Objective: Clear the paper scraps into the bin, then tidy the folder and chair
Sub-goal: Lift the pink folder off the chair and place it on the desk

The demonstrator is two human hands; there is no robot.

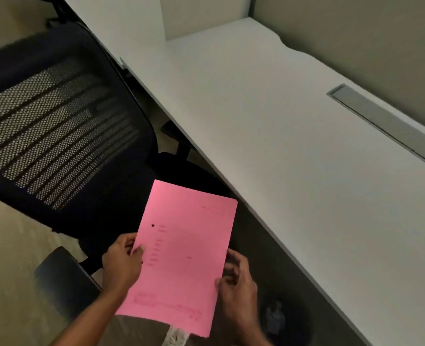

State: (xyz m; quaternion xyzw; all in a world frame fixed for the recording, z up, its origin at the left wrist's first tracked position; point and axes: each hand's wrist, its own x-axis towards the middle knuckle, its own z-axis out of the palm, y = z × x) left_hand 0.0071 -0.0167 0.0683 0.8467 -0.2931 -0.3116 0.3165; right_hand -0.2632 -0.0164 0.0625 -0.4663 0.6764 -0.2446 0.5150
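A flat pink paper folder (181, 253), long axis running near to far, is gripped at both side edges by the left hand (121, 263) and right hand (239, 288).

White desk (293, 151) ran diagonally across view, top bare apart from a grey cable slot (386, 126) set in near its back edge. Beige floor (9, 283) carried a black mesh chair (56, 131).

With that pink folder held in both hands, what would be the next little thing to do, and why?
Probably lay the pink folder flat on the white desk just to the right. The left hand and right hand both grip its edges in mid-air beside the chair, and the desk surface nearby is bare.
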